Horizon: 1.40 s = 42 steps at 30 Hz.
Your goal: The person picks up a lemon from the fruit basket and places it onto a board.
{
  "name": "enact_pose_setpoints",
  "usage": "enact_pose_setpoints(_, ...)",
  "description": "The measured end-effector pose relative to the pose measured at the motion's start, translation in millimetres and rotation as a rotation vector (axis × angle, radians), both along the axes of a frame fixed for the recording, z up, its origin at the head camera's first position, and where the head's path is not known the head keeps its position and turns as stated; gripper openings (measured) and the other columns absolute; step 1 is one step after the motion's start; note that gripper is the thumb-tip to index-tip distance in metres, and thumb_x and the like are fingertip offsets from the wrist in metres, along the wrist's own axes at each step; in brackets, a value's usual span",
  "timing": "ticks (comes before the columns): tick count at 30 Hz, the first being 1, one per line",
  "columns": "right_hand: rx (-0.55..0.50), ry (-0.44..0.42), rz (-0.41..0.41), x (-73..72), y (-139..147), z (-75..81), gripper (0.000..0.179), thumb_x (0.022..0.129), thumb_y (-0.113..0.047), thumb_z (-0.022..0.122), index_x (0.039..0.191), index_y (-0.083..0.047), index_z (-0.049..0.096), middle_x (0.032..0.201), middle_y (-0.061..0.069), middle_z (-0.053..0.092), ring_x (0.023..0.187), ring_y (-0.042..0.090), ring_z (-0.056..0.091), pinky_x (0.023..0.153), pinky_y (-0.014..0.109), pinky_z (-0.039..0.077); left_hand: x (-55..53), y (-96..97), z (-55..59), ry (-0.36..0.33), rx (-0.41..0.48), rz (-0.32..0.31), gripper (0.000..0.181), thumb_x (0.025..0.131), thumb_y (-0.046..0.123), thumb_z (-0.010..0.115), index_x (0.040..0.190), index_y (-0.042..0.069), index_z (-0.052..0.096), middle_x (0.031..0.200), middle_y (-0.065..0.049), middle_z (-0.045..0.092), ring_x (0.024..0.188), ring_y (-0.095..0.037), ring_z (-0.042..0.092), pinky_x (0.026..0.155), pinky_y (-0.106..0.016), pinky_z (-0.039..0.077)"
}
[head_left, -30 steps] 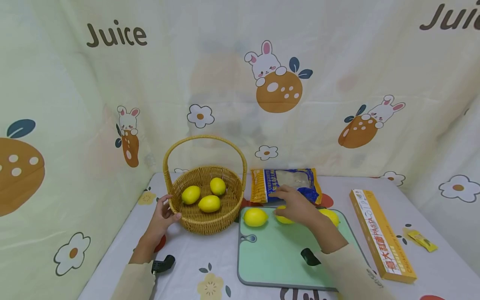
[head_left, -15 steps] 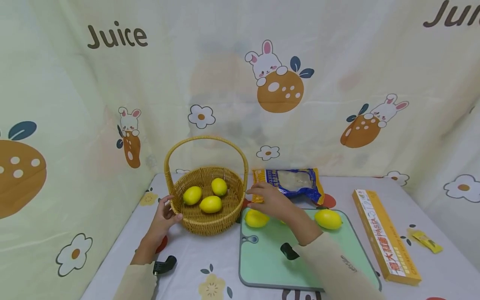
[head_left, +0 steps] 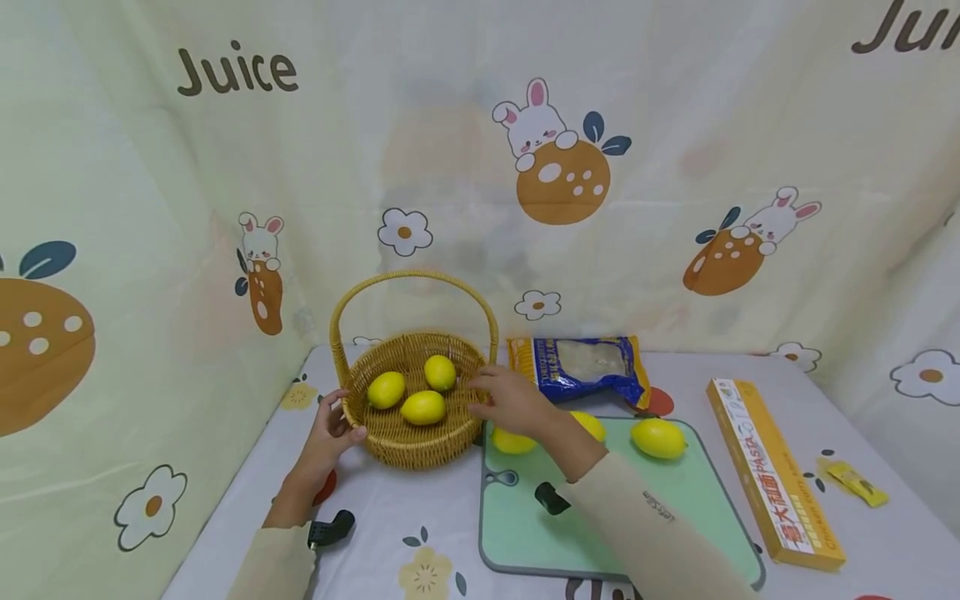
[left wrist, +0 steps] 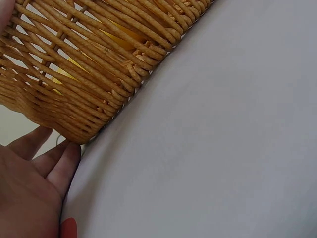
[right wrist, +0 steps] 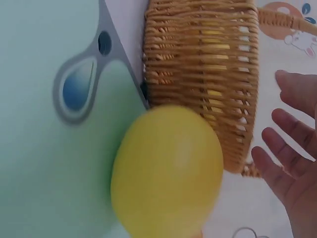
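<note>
My left hand (head_left: 327, 433) grips the left side of a round wicker basket (head_left: 416, 454). In the left wrist view, the fingertips of that hand (left wrist: 32, 186) touch the basket's woven wall (left wrist: 94, 59) low down. Inside the basket lie three lemons (head_left: 423, 407). At its right rim hovers my right hand (head_left: 517, 404), palm down. The right wrist view shows this hand's fingers (right wrist: 292, 158) spread and holding nothing, apart from the basket wall (right wrist: 200, 64). Under the right wrist, a lemon (right wrist: 168, 168) lies on the light green cutting board (right wrist: 29, 163).
On the cutting board (head_left: 570, 525) are two more lemons, the middle one (head_left: 588, 425) and the right one (head_left: 658, 438). Behind it lies a blue and yellow pasta bag (head_left: 588, 367). A long pasta box (head_left: 772, 475) and a small yellow packet (head_left: 857, 483) are at the right.
My right hand has moved left from above the board's middle lemon to the basket's right rim. My left hand stays on the basket, and the lemons in it look unmoved.
</note>
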State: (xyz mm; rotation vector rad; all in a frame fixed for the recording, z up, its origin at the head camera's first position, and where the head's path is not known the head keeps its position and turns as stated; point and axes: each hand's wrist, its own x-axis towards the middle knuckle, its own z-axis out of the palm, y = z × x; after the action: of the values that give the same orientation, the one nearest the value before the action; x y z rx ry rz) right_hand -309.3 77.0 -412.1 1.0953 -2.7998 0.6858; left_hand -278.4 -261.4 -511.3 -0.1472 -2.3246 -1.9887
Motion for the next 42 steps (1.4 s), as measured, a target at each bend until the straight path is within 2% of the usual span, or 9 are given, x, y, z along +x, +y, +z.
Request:
enact_pose_setpoints(3,0.005,0.003,0.019,-3.1,-9,-3.6,0.035,0.096,-0.033,0.063,0.126,-0.016,0.065,0.129,0.003,0.058,0.119,0.023,0.052,0.1,0.041,0.043,0.4,-0.2,0.3,-0.005,0.0,0.001,0.068,0.095,0.014,0.064,0.145,0.02,0.02,0.157,-0.022,0.019,0.14,-0.038,0.029,0.109,-0.051,0.028)
enact_pose_setpoints(12,-0.005,-0.071,0.038,-5.1,-28,-7.3,0.035,0.096,-0.029,0.063,0.127,-0.012,0.065,0.124,0.001,0.057,0.112,0.019,0.054,0.097,0.038,0.045,2.4,2.1,3.3,-0.008,0.018,-0.004,0.068,0.094,0.014,0.065,0.145,0.019,0.02,0.156,-0.022,0.02,0.14,-0.038,0.029,0.11,-0.05,0.028)
enact_pose_setpoints(18,0.014,-0.079,0.027,-8.0,-37,-10.0,0.035,0.096,-0.027,0.064,0.128,-0.013,0.064,0.13,0.002,0.056,0.12,0.02,0.051,0.103,0.038,0.04,2.0,2.2,5.2,-0.027,0.036,-0.007,0.069,0.094,0.013,0.065,0.146,0.019,0.019,0.157,-0.021,0.019,0.14,-0.037,0.028,0.11,-0.049,0.027)
enact_pose_setpoints(22,0.036,-0.107,0.014,-9.3,-45,-11.3,0.036,0.096,-0.026,0.064,0.13,-0.015,0.063,0.133,0.003,0.055,0.124,0.021,0.049,0.105,0.039,0.039,8.1,5.4,15.8,-0.035,0.031,-0.015,0.068,0.095,0.009,0.063,0.146,0.016,0.019,0.156,-0.023,0.018,0.14,-0.039,0.028,0.11,-0.049,0.027)
enact_pose_setpoints(26,0.056,-0.116,0.016,-11.4,-53,-12.9,0.037,0.096,-0.028,0.064,0.13,-0.017,0.062,0.131,0.001,0.056,0.12,0.018,0.051,0.102,0.037,0.041,10.4,5.9,18.1,-0.038,0.018,-0.015,0.068,0.095,0.008,0.062,0.147,0.014,0.018,0.156,-0.025,0.018,0.14,-0.041,0.027,0.11,-0.051,0.026)
enact_pose_setpoints(29,0.069,-0.11,0.024,-13.0,-58,-13.5,0.037,0.095,-0.03,0.064,0.13,-0.017,0.063,0.129,0.001,0.056,0.116,0.017,0.053,0.1,0.036,0.043,6.6,3.9,12.6,-0.034,0.025,-0.014,0.069,0.095,0.007,0.062,0.147,0.016,0.018,0.156,-0.025,0.018,0.14,-0.04,0.027,0.11,-0.05,0.027)
enact_pose_setpoints(31,0.074,-0.117,0.024,-13.7,-62,-13.2,0.038,0.095,-0.031,0.064,0.131,-0.017,0.062,0.129,0.002,0.055,0.116,0.018,0.053,0.1,0.036,0.043,7.3,4.8,14.1,-0.033,0.032,-0.017,0.068,0.095,0.005,0.061,0.147,0.015,0.019,0.156,-0.025,0.018,0.14,-0.04,0.027,0.11,-0.049,0.027)
enact_pose_setpoints(36,0.108,-0.138,-0.001,-18.1,-69,-14.8,0.042,0.094,-0.034,0.065,0.133,-0.019,0.06,0.135,0.003,0.052,0.12,0.019,0.051,0.102,0.038,0.041,3.1,2.6,4.9,-0.015,0.038,-0.011,0.068,0.095,0.007,0.062,0.147,0.017,0.019,0.157,-0.023,0.018,0.141,-0.039,0.027,0.11,-0.048,0.027)
enact_pose_setpoints(42,0.114,-0.165,-0.03,-22.6,-76,-15.3,0.049,0.093,-0.035,0.067,0.138,-0.019,0.056,0.141,0.004,0.046,0.126,0.022,0.046,0.104,0.041,0.04,1.8,2.1,1.7,0.016,0.034,0.002,0.068,0.093,0.007,0.064,0.145,0.018,0.022,0.156,-0.024,0.02,0.14,-0.04,0.028,0.11,-0.05,0.027)
